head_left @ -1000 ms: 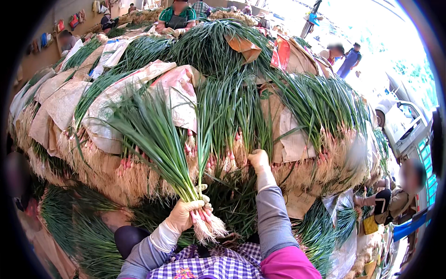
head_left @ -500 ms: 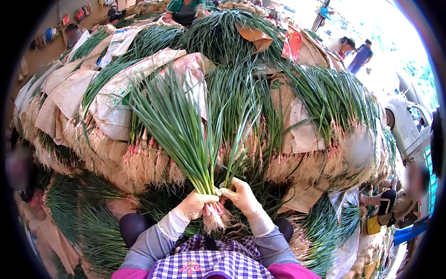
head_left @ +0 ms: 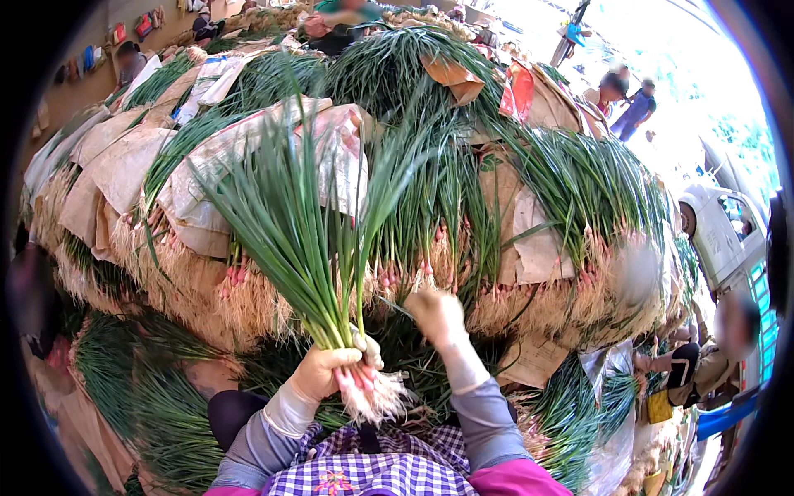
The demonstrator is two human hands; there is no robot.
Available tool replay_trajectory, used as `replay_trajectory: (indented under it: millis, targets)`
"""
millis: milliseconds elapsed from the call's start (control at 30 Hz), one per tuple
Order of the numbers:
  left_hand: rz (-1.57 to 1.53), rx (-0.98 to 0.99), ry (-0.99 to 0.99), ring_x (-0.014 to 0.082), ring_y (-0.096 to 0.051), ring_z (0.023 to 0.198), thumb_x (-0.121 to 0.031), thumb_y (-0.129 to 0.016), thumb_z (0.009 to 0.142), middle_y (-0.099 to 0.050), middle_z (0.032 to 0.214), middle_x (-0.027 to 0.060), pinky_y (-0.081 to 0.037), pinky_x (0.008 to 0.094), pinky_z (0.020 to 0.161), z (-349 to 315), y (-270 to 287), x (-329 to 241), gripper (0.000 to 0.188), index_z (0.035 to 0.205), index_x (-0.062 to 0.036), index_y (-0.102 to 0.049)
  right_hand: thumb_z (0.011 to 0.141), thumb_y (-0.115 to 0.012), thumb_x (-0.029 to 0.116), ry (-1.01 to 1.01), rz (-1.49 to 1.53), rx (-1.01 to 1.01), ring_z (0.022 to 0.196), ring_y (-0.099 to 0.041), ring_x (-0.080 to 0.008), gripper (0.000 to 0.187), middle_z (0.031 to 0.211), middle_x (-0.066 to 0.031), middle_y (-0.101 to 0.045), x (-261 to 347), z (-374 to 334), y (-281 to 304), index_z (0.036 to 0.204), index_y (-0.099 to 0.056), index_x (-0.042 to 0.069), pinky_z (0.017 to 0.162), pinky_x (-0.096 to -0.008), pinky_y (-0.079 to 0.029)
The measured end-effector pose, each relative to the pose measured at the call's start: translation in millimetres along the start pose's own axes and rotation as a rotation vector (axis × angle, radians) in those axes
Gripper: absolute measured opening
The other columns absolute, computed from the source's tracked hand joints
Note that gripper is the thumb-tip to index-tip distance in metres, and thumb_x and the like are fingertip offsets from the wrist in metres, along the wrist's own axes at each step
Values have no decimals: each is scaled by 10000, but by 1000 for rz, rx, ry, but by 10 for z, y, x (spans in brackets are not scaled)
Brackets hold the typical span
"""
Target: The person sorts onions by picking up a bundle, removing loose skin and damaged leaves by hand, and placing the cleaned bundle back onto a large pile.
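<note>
A bunch of spring onions [head_left: 331,310] stands up in front of me, its green leaves fanned out and its pink bulbs and pale roots pointing down. My gloved left hand [head_left: 324,372] is closed around the stems just above the bulbs, with the fingertips showing on the far side. To the right of the bunch and apart from its stems, my gloved right hand [head_left: 438,318] is raised, blurred and fist-like. A thin pale streak shows at its left side, but what it holds, if anything, is not clear.
Beyond my hands rises a wide heap of spring onions [head_left: 579,190], partly covered with sacks [head_left: 194,178]. More bunches [head_left: 165,413] lie low at the left and right. A person [head_left: 703,364] sits at the right near a white truck [head_left: 719,227]; others are farther back.
My right hand has left the stems and moved up and right, now smeared by motion. My left hand has shifted slightly left and down with the bunch, whose leaves lean and sway.
</note>
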State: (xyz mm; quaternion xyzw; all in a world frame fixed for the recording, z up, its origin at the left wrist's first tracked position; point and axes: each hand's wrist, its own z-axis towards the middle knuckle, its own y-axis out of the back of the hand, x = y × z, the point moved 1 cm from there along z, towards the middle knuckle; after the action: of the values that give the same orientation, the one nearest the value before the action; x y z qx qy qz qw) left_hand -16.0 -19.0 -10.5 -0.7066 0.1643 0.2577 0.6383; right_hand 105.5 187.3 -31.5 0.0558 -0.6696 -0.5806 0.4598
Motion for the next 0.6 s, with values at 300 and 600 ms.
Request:
replay_trajectory:
  millis: [300,600]
  targets:
    - [1,-132,68,262,-629,834,39,-530,823,-629,919,158,-530,412,744,174,-24,125,483,1287,17,-398,815,-681,106,-268,783,-244,786,-580,-145,378,905,-99,-634,-336,1084,640,1135,-570,-60,734,-266,-488]
    - [108,-77,239,336,-664,800,19,-559,804,-630,855,180,-552,441,737,139,3,271,152,954,38,-561,895,-567,221,-259,1116,443,695,-637,-180,278,899,-105,-671,75,-500,351,1047,-581,-11,735,-287,-505]
